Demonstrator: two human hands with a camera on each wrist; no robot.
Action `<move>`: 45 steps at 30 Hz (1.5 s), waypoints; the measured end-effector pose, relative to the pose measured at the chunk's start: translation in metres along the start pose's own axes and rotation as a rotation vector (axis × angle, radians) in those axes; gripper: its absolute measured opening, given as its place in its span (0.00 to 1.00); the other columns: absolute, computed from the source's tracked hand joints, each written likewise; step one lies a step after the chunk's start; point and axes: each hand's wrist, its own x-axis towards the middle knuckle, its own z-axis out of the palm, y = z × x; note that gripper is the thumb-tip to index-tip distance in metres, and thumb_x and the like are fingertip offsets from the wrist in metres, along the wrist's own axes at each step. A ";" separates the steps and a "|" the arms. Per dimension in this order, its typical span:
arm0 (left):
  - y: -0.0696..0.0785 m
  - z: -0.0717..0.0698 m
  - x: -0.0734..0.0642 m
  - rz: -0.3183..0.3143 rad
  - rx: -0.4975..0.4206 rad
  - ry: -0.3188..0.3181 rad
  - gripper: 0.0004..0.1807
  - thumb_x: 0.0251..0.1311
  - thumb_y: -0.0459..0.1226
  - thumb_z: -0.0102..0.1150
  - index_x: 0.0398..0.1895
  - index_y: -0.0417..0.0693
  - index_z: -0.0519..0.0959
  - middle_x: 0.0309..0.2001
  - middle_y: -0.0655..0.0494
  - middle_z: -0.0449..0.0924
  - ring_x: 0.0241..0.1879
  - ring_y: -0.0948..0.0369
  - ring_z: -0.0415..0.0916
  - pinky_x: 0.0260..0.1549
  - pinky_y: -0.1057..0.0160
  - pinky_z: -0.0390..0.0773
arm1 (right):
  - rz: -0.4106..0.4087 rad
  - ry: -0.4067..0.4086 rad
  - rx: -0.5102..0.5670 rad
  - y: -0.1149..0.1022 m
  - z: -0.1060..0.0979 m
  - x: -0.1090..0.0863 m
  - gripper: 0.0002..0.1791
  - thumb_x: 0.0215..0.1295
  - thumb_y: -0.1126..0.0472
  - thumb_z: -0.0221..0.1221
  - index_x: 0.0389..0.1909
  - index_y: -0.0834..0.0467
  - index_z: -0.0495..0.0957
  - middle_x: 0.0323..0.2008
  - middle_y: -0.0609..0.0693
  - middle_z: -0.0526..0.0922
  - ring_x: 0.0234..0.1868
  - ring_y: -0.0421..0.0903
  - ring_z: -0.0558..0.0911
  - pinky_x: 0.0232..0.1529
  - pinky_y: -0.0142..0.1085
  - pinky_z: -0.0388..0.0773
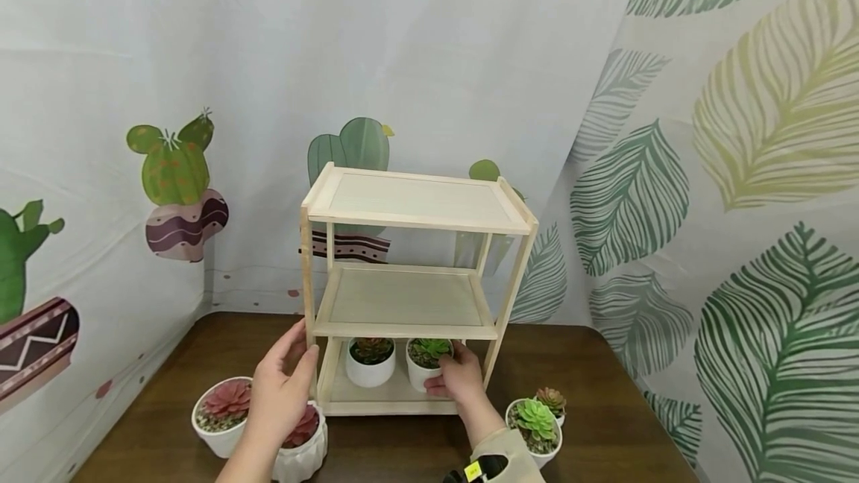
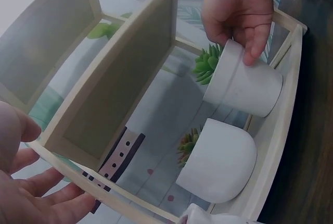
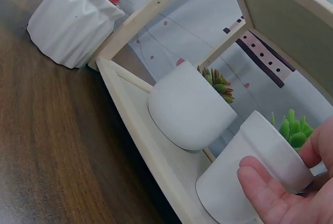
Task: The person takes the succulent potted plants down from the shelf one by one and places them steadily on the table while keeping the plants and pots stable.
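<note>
A pale wooden three-tier shelf (image 1: 416,198) stands on the brown table. My left hand (image 1: 280,382) holds its left front post low down, thumb on one side and fingers on the other. On the bottom tier, my right hand (image 1: 459,379) grips a white pot with a green succulent (image 1: 423,375), thumb near the rim and fingers along the side. In the right wrist view the green succulent's pot (image 3: 231,177) tilts with the camera. Left of it sits a white round pot with a reddish-green succulent (image 1: 371,371), untouched.
Two white pots with red succulents, one smooth (image 1: 218,434) and one ridged (image 1: 305,461), stand left of the shelf's front. At right are a bright green potted succulent (image 1: 537,438) and a small reddish one (image 1: 552,399). Patterned curtains (image 1: 436,58) surround the table (image 1: 577,364).
</note>
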 end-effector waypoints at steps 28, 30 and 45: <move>0.004 -0.004 -0.001 -0.020 -0.079 -0.048 0.26 0.77 0.39 0.52 0.75 0.45 0.69 0.66 0.42 0.78 0.53 0.84 0.74 0.48 0.85 0.73 | -0.026 -0.090 -0.040 -0.037 -0.007 -0.025 0.34 0.71 0.68 0.43 0.77 0.72 0.55 0.47 0.75 0.82 0.22 0.48 0.87 0.32 0.50 0.89; 0.004 -0.005 -0.001 -0.021 -0.086 -0.052 0.26 0.77 0.39 0.53 0.75 0.46 0.69 0.66 0.42 0.77 0.54 0.83 0.74 0.48 0.85 0.73 | -0.023 -0.099 -0.040 -0.040 -0.007 -0.027 0.34 0.71 0.67 0.43 0.77 0.71 0.54 0.46 0.75 0.83 0.22 0.47 0.87 0.32 0.50 0.89; 0.005 -0.006 0.001 -0.020 -0.125 -0.078 0.26 0.77 0.38 0.52 0.76 0.44 0.67 0.68 0.37 0.75 0.55 0.83 0.73 0.48 0.86 0.73 | -0.023 -0.170 -0.068 -0.044 -0.006 -0.039 0.36 0.67 0.67 0.45 0.77 0.69 0.57 0.34 0.67 0.87 0.20 0.45 0.86 0.26 0.43 0.87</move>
